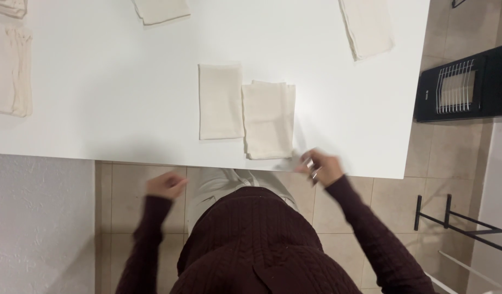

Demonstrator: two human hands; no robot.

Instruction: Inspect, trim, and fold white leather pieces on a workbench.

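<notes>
Two folded cream cloths lie side by side near the front edge of the white table (98,109): the left cloth (220,101) and the right cloth (268,120), slightly overlapping. My right hand (319,165) hovers at the table's front edge, just right of the right cloth, blurred, fingers curled, holding nothing I can make out. My left hand (166,184) is below the table edge, off the table, loosely curled and blurred. Both arms wear dark maroon knit sleeves.
More folded cream cloths lie at the table's far side (160,10), far right (367,26) and left edge (10,71). A black heater with a metal grille (462,86) stands on the tiled floor at right. A black metal frame (463,223) is lower right.
</notes>
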